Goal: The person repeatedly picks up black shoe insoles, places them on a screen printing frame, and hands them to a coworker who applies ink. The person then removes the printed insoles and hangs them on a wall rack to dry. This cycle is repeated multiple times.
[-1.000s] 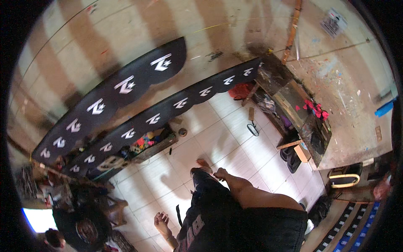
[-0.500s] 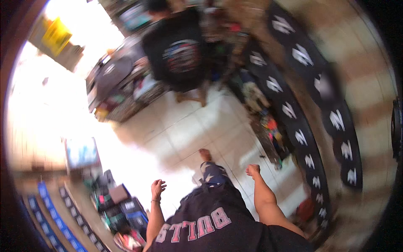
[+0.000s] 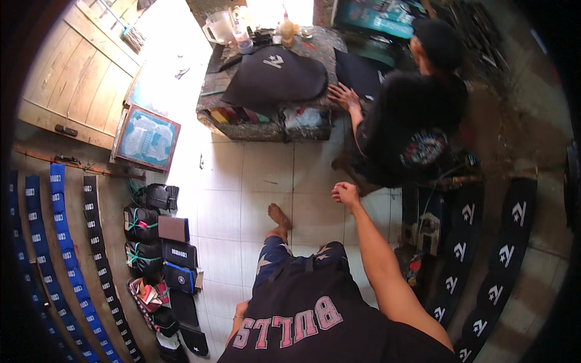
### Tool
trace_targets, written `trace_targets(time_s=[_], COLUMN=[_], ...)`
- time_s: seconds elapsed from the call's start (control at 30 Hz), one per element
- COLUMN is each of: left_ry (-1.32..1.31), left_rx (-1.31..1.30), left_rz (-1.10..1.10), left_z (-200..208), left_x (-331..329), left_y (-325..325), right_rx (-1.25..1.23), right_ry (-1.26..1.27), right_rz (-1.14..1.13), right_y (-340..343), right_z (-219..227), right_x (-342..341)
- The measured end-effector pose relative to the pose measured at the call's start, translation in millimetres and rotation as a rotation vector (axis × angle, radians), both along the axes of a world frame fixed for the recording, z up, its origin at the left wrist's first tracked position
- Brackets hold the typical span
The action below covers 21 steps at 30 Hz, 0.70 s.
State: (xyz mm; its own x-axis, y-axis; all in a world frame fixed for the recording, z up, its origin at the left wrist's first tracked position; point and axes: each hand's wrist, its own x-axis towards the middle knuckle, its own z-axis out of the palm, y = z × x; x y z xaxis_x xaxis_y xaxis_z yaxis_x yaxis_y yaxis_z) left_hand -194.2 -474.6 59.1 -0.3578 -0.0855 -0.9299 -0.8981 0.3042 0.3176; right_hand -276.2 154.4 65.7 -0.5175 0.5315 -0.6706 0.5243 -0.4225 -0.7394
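Observation:
My right hand hangs out in front of me over the tiled floor, its fingers loosely curled in with nothing visible in them. It is nearest to the seated person in black, but apart from them. My left hand is low beside my shirt. Only the wrist and a bit of the hand show there, and its fingers are hidden. Ahead, a dark workbench bears a large black curved sheet with a white printed mark. The person's own hand rests at the bench edge, by another black piece.
Black panels with white marks hang in rows at right. Blue and black printed strips hang at left, near stacked bags and pouches. A framed screen leans by a wooden door. A jug and bottles stand on the bench.
My view has turned left and come closer to the bench, which now lies straight ahead. My left hand has dropped back beside my body. My right arm reaches further forward.

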Motion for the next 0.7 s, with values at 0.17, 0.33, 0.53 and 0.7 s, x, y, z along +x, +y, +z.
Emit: trace_targets(time_s=[0.17, 0.33, 0.53, 0.7], left_ry=[0.088, 0.365, 0.419, 0.26], left_rx=[-0.008, 0.012, -0.044, -0.022], left_rz=[-0.017, -0.005, 0.023, -0.224], left_z=[9.3, 77.4, 99.6, 91.3], left_x=[-161.8, -342.0, -456.6, -494.0], left_y=[65.3, 104.1, 146.2, 205.2], right_rx=[-0.242, -0.336, -0.243, -0.333], right_ry=[-0.131, -0.083, -0.119, -0.287], right_rz=[-0.006, -0.058, -0.175, -0.128], right_y=[-15.7, -13.0, 24.7, 20.7], right_z=[-23.2, -37.4, -60.8, -72.1], right_x=[-132.1, -264.0, -403.4, -460.6])
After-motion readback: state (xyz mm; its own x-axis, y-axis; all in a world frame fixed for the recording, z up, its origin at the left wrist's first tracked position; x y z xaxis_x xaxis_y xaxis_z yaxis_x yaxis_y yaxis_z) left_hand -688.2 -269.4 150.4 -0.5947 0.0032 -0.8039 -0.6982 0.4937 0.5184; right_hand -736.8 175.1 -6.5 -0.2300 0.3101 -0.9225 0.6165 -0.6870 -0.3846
